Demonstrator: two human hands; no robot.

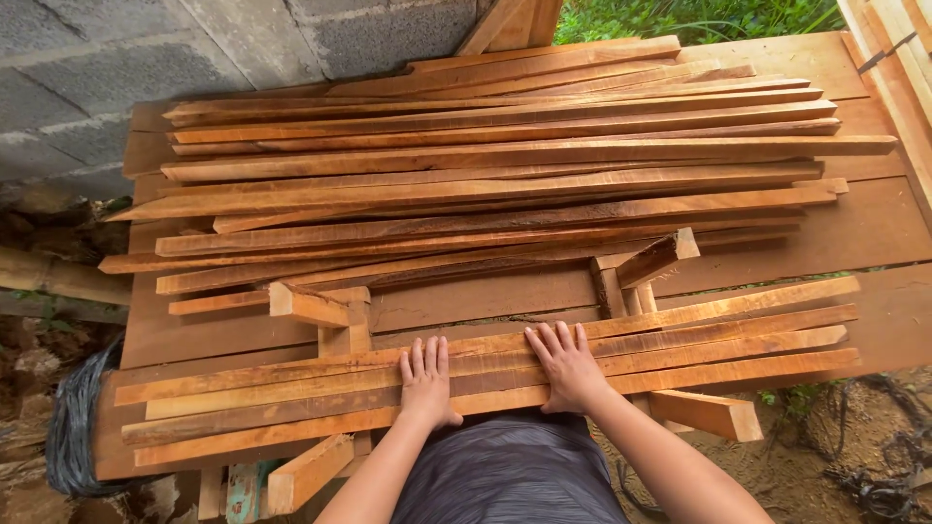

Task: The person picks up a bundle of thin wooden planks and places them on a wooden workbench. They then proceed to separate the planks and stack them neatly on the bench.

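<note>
My left hand (426, 380) and my right hand (566, 366) lie flat, fingers spread, on a near row of several long reddish wooden slats (680, 342). The slats run left to right and rest across two short wooden blocks (309, 306), the right block (656, 258) poking up behind them. Neither hand grips anything; both palms press on the slat tops near the middle. A much larger pile of similar slats (485, 175) lies farther back on the wooden table (874, 233).
A grey block wall (146, 49) stands at the back left. Grass (699, 17) shows at the top right. Boards lean at the right edge (903, 68). A dark coil of wire (73, 427) hangs at the lower left, and short offcuts (707, 412) stick out below the table front.
</note>
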